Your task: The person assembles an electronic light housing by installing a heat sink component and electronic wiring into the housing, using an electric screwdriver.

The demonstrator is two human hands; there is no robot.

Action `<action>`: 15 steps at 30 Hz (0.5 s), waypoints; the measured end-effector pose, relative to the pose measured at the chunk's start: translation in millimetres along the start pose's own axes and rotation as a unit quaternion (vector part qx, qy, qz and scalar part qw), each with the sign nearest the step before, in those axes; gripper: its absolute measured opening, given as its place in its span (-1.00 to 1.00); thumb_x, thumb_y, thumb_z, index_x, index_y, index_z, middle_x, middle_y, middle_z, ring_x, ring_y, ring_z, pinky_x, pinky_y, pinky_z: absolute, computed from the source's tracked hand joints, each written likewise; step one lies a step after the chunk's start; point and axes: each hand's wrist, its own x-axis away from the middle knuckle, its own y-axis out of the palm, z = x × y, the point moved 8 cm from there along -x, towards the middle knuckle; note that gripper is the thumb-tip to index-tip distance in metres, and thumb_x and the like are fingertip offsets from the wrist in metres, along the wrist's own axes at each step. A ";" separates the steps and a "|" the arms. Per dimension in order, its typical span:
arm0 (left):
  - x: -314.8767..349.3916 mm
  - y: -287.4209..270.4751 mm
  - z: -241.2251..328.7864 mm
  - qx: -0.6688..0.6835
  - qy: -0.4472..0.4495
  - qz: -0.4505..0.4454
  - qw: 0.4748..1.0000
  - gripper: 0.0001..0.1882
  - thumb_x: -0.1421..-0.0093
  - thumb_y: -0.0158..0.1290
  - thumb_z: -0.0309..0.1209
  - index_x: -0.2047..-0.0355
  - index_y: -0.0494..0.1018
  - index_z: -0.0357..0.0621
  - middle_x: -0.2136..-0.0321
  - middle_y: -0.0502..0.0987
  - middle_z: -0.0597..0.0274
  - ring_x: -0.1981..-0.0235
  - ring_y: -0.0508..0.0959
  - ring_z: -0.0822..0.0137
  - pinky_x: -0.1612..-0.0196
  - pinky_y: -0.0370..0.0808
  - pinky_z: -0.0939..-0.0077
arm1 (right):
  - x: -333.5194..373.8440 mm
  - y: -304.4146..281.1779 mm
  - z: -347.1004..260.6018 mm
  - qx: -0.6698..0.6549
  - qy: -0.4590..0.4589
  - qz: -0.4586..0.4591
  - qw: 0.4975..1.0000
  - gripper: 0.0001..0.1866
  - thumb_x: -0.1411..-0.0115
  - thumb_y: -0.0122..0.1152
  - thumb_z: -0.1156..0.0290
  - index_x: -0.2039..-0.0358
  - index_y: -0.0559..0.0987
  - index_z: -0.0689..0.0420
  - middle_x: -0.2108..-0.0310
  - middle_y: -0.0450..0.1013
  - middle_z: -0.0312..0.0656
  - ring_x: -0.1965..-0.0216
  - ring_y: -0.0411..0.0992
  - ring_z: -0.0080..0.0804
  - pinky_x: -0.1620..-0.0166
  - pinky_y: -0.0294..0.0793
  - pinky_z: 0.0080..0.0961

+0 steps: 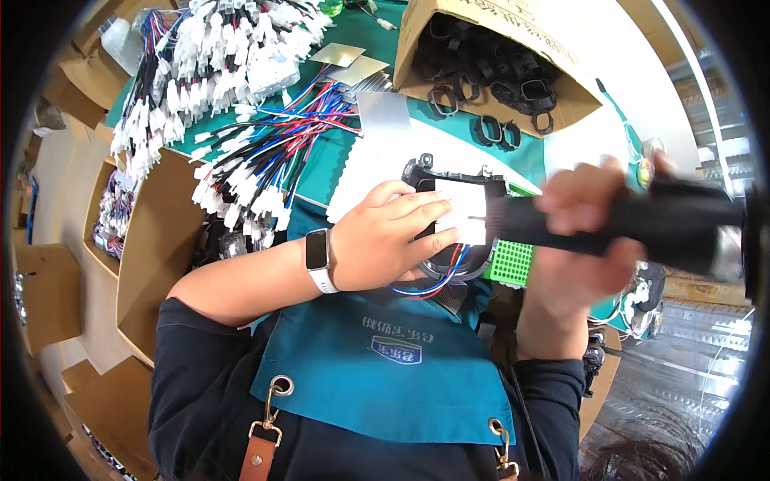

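In front of me lies a rounded black plastic housing [429,171] with a white square plate [465,196] on it. My left hand [381,236] holds the housing, its fingers spread over the left side of the plate and rim. Red, blue, white and black wires [437,290] curve out below those fingers. My right hand [585,212], blurred by motion, is closed around a black power screwdriver [674,228]. The tool lies nearly level, its thin bit pointing left over the plate's right side. Whether the bit touches a screw cannot be made out.
A green perforated tray [510,263] sits just right of the housing. Bundled wires with white connectors [249,180] cover the left of the table, near stacked metal plates [385,112]. Behind stands a cardboard box [569,108] of black frames; two frames [497,132] lie before it.
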 end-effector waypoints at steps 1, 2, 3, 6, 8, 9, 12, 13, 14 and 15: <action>0.1 -1.4 3.8 -0.015 -0.008 0.002 1.000 -0.31 0.26 0.25 -0.14 -0.01 0.50 0.10 -0.03 0.41 0.15 -0.07 0.41 0.16 -0.03 0.27 0.18 | 6.8 -20.1 -21.6 0.008 -0.030 0.062 0.998 -0.35 -0.20 0.18 0.08 -0.18 0.20 0.12 0.46 0.27 -0.31 0.45 0.26 -0.50 0.27 0.32 -0.44; 3.0 -1.1 6.5 -0.031 -0.019 0.003 0.999 -0.28 0.28 0.27 -0.13 -0.02 0.48 0.11 -0.06 0.40 0.14 -0.09 0.41 0.16 -0.03 0.27 0.17 | 15.5 -43.4 -38.4 0.014 -0.058 0.122 0.991 -0.39 -0.24 0.13 0.11 -0.18 0.20 0.13 0.42 0.25 -0.30 0.39 0.25 -0.49 0.20 0.31 -0.42; 9.0 -0.8 11.6 -0.060 -0.009 0.043 0.997 -0.36 0.20 0.26 -0.20 -0.01 0.49 0.16 -0.04 0.40 0.16 -0.07 0.41 0.14 -0.02 0.27 0.18 | 24.0 -67.6 -43.7 0.014 -0.036 0.190 0.981 -0.45 -0.26 0.09 0.17 -0.17 0.21 0.13 0.41 0.24 -0.29 0.37 0.23 -0.48 0.17 0.30 -0.42; 22.2 4.5 25.8 -0.077 0.066 0.155 0.983 -0.71 0.08 0.17 -0.40 0.29 0.50 0.22 0.22 0.39 0.31 0.05 0.40 0.22 0.03 0.34 0.24 | 44.0 -148.7 -31.9 0.100 0.080 0.335 0.934 -0.55 -0.28 -0.02 0.37 -0.16 0.24 0.19 0.43 0.31 -0.20 0.40 0.28 -0.44 0.23 0.33 -0.42; 13.6 -1.9 21.0 -0.082 0.055 0.161 0.982 -0.76 0.18 0.18 -0.41 0.44 0.44 0.15 0.25 0.35 0.32 0.10 0.38 0.22 0.07 0.37 0.25 | 75.5 -210.9 -5.8 0.120 0.178 0.361 0.908 -0.65 -0.25 0.07 0.43 -0.03 0.33 0.21 0.39 0.38 -0.15 0.39 0.36 -0.40 0.32 0.41 -0.44; 8.6 -6.2 19.4 -0.053 0.066 0.146 0.986 -0.76 0.20 0.18 -0.41 0.46 0.43 0.11 0.25 0.35 0.31 0.10 0.37 0.21 0.08 0.37 0.26 | 96.3 -234.1 4.8 0.129 0.228 0.390 0.883 -0.70 -0.22 0.12 0.43 0.06 0.36 0.21 0.39 0.40 -0.15 0.42 0.39 -0.37 0.36 0.43 -0.45; -1.1 -44.6 7.5 0.105 0.019 0.041 0.993 -0.75 0.15 0.23 -0.39 0.45 0.40 -0.01 0.26 0.33 0.22 0.05 0.34 0.11 0.03 0.32 0.19 | 143.3 -269.7 31.0 0.146 0.332 0.379 0.852 -0.81 -0.22 0.12 0.43 0.19 0.37 0.16 0.40 0.40 -0.18 0.43 0.41 -0.38 0.36 0.45 -0.46; 1.4 -68.9 2.0 0.175 -0.030 0.027 0.984 -0.67 0.13 0.28 -0.34 0.37 0.40 -0.06 0.23 0.34 0.19 0.08 0.36 0.11 0.05 0.34 0.20 | 152.9 -271.2 37.5 0.138 0.342 0.369 0.853 -0.82 -0.22 0.11 0.43 0.19 0.38 0.15 0.41 0.40 -0.18 0.43 0.41 -0.38 0.36 0.45 -0.46; 12.0 -87.3 -5.8 0.241 -0.083 0.018 0.967 -0.58 0.11 0.33 -0.29 0.28 0.40 -0.11 0.21 0.35 0.15 0.11 0.38 0.11 0.07 0.36 0.21 | 160.3 -270.1 45.1 0.128 0.353 0.354 0.856 -0.83 -0.23 0.11 0.43 0.19 0.38 0.14 0.41 0.40 -0.19 0.44 0.41 -0.39 0.36 0.46 -0.46; 33.1 -104.8 -17.3 0.315 -0.101 0.022 0.943 -0.51 0.04 0.32 -0.22 0.20 0.39 -0.18 0.19 0.37 0.13 0.10 0.40 0.14 0.06 0.38 0.25 | 167.6 -270.2 51.6 0.130 0.369 0.348 0.852 -0.83 -0.24 0.13 0.41 0.20 0.38 0.14 0.42 0.41 -0.19 0.44 0.41 -0.40 0.36 0.45 -0.48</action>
